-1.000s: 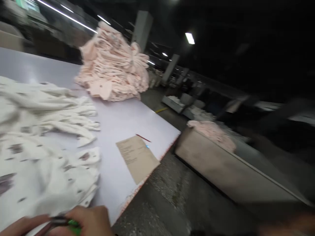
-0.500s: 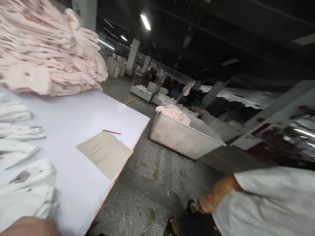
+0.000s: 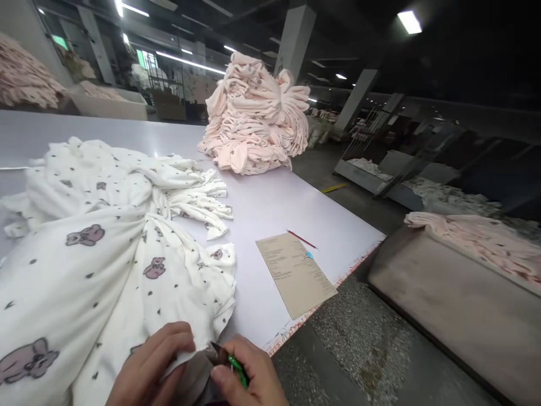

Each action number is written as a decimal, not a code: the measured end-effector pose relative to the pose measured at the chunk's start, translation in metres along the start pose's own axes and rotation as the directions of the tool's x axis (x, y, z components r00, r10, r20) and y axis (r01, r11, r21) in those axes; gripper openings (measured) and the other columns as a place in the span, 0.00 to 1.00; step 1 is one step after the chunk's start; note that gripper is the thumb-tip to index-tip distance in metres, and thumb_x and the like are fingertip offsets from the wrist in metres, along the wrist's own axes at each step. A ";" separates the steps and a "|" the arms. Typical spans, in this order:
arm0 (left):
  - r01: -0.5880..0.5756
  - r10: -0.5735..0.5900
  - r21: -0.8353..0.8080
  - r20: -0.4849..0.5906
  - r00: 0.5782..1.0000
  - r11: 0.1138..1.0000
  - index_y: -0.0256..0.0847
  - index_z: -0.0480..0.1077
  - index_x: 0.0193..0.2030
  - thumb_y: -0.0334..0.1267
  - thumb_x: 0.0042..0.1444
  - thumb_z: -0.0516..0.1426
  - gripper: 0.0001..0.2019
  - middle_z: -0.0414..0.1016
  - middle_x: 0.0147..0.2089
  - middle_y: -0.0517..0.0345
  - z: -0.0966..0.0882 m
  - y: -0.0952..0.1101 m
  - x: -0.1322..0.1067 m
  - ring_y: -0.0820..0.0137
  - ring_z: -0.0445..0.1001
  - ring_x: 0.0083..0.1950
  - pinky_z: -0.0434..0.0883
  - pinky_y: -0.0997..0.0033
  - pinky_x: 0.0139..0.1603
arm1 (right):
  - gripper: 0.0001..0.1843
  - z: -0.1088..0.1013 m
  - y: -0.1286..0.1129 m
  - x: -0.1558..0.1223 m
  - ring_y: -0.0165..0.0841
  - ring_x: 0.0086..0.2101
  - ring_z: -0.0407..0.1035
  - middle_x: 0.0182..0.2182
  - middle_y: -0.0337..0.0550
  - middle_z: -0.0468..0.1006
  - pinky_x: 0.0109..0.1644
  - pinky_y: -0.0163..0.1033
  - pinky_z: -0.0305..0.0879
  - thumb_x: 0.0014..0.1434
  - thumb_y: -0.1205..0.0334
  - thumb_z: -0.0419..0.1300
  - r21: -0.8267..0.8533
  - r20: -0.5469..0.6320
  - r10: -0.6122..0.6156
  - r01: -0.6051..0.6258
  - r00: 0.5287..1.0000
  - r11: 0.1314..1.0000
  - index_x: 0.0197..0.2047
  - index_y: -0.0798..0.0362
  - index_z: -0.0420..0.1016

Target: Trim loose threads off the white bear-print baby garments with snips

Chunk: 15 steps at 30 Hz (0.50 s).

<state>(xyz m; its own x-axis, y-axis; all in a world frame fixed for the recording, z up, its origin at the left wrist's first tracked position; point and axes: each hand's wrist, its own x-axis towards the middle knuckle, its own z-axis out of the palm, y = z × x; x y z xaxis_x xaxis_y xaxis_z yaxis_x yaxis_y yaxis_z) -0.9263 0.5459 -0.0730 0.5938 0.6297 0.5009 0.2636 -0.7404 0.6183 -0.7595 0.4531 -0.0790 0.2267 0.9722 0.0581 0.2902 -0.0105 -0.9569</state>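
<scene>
Head view, swung back leftward over the table [image 3: 253, 206]: the left hand [image 3: 154, 361] and right hand [image 3: 256, 375] both show, so attention is back on the white bear-print cloth [image 3: 110, 265], spread left of the beige sheet [image 3: 291, 273] by the table's red-flecked edge. The left pinches cloth; the right grips green-handled snips [image 3: 238, 370].

The head camera looks forward and down across the table [image 3: 257, 208], close above the left hand [image 3: 147, 366] and right hand [image 3: 256, 372]. Tilted sideways, it also takes in the floor [image 3: 355, 332] at right.
</scene>
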 end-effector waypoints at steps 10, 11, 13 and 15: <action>0.001 0.000 -0.049 0.019 1.000 0.999 0.48 0.65 0.39 0.28 0.55 0.50 0.10 0.73 0.39 0.63 -0.002 0.005 0.003 0.77 0.74 0.40 0.67 0.86 0.41 | 0.16 0.004 -0.007 0.001 0.31 0.25 0.63 0.24 0.37 0.68 0.28 0.34 0.51 0.61 0.49 0.51 -0.267 0.029 0.001 0.007 1.000 0.964 0.29 0.50 0.71; 0.021 -0.020 -0.054 0.027 0.999 0.998 0.48 0.65 0.38 0.27 0.55 0.50 0.10 0.73 0.39 0.62 -0.004 0.005 0.002 0.76 0.74 0.40 0.67 0.85 0.41 | 0.17 0.004 -0.007 0.002 0.31 0.25 0.64 0.23 0.37 0.68 0.28 0.33 0.51 0.61 0.49 0.51 -0.240 0.032 0.007 0.001 0.999 0.971 0.28 0.50 0.70; 0.079 -0.077 -0.061 0.035 0.996 0.995 0.47 0.63 0.36 0.29 0.56 0.49 0.08 0.73 0.43 0.59 -0.010 0.001 -0.004 0.74 0.74 0.45 0.68 0.82 0.45 | 0.18 0.001 -0.007 0.005 0.31 0.25 0.64 0.23 0.37 0.66 0.28 0.32 0.52 0.61 0.50 0.50 -0.177 0.036 0.019 -0.013 0.999 0.984 0.27 0.51 0.69; 0.156 -0.156 -0.017 0.027 0.987 0.988 0.46 0.63 0.35 0.32 0.59 0.47 0.07 0.73 0.48 0.55 -0.019 -0.007 -0.009 0.69 0.71 0.53 0.70 0.76 0.49 | 0.18 -0.005 -0.005 0.007 0.30 0.26 0.62 0.23 0.36 0.64 0.28 0.32 0.52 0.60 0.49 0.50 -0.135 0.018 0.061 -0.058 0.998 0.989 0.27 0.52 0.67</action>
<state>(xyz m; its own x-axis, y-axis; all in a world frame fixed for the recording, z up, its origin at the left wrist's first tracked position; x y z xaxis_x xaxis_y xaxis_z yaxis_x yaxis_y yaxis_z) -0.9475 0.5502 -0.0705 0.5658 0.7307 0.3820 0.3401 -0.6289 0.6992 -0.7548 0.4589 -0.0726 0.2267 0.9739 -0.0052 0.3995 -0.0979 -0.9115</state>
